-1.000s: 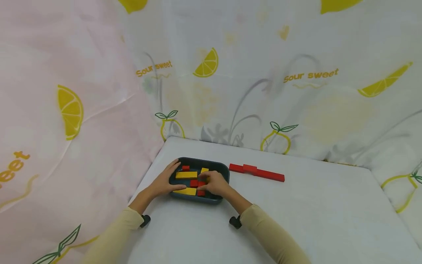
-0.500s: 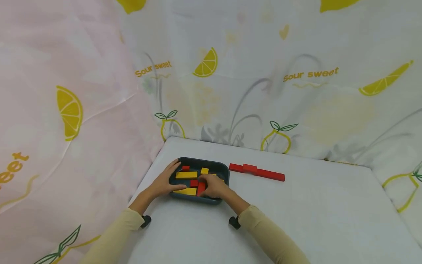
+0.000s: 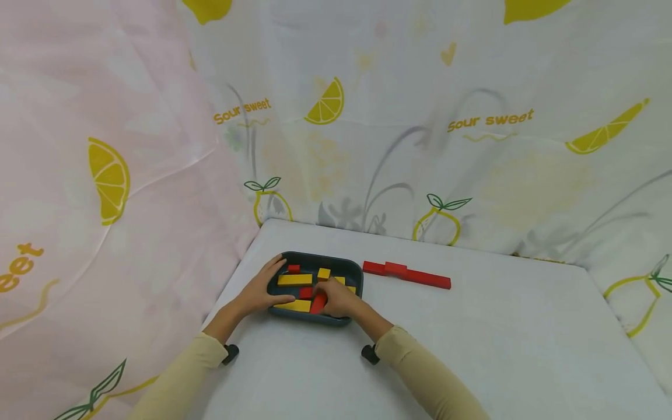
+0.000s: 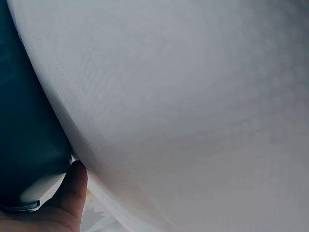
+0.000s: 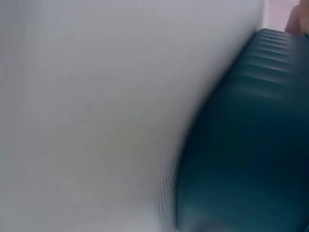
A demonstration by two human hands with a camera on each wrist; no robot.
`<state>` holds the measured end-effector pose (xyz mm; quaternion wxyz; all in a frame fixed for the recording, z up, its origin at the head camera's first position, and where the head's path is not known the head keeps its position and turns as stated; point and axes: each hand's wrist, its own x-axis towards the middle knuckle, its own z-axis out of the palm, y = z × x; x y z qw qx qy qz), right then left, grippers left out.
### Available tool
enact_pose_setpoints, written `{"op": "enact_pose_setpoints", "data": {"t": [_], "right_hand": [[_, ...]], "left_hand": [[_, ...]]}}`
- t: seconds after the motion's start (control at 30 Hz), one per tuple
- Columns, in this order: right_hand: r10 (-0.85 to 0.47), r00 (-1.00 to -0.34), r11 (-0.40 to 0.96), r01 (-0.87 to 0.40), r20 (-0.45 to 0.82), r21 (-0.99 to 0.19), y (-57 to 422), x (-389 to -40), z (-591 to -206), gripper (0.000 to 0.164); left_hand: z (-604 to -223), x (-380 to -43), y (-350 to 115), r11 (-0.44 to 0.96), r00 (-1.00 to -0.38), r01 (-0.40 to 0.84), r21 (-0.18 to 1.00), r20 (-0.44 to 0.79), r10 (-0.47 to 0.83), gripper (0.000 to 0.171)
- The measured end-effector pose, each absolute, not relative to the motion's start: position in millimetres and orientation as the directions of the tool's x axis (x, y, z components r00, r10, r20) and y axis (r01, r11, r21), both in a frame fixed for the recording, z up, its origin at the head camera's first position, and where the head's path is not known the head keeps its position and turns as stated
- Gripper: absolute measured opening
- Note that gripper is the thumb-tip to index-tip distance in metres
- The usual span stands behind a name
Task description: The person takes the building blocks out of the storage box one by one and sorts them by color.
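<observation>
A dark blue-green tray [image 3: 311, 317] with raised walls holds several red and yellow blocks. My left hand [image 3: 258, 293] spans its left end, fingers along the rim and thumb stretched over the near-left corner. In the left wrist view, one finger [image 4: 71, 191] lies against the tray's outer side. Inside the tray my right hand [image 3: 340, 298] pinches a red block [image 3: 318, 303], which is tilted and partly covered by the fingers. Left of it lie a long yellow block [image 3: 299, 305] and a small red block [image 3: 305, 293]. Behind the right hand sits a small yellow block [image 3: 324, 274].
Another long yellow block [image 3: 295, 280] and a small red block [image 3: 294, 269] lie at the tray's back left. To the right, on the white tabletop [image 3: 472, 338], red blocks [image 3: 427, 279] form a line with a raised middle. Patterned cloth [image 3: 388, 116] hangs behind.
My right hand has shifted slightly toward the tray's near side and pinches the red block, which has tipped from lying flat. The left hand stays in place.
</observation>
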<state>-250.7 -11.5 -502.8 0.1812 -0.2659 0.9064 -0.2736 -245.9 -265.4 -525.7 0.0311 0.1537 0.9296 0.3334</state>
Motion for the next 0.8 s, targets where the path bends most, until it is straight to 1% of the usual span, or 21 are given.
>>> {"op": "enact_pose_setpoints", "data": {"t": [0.07, 0.17, 0.4, 0.63, 0.8], "right_hand": [[-0.586, -0.791, 0.709, -0.397, -0.174, -0.583, -11.4, -250.9, -504.0, 0.039], [-0.581, -0.798, 0.714, -0.405, -0.161, -0.572, -11.5, -251.5, -506.0, 0.040], [-0.545, -0.822, 0.730, -0.369, -0.164, -0.576, -13.9, -252.3, -507.5, 0.040], [-0.497, -0.860, 0.736, -0.349, -0.113, -0.580, -11.8, -252.1, -506.7, 0.032], [-0.504, -0.857, 0.711, -0.342, -0.107, -0.615, -9.8, -250.0, -506.2, 0.037]], "left_hand": [[-525.8, -245.6, -265.3, 0.727, -0.950, 0.268, 0.632, 0.047, 0.309, 0.103], [-525.2, -244.9, -265.1, 0.726, -0.947, 0.276, 0.630, 0.051, 0.316, 0.102], [-523.3, -243.9, -265.8, 0.715, -0.949, 0.264, 0.648, 0.043, 0.311, 0.101], [-521.5, -244.8, -265.6, 0.730, -0.951, 0.262, 0.631, 0.041, 0.306, 0.102], [-522.1, -243.6, -265.0, 0.733, -0.949, 0.270, 0.624, 0.046, 0.310, 0.103]]}}
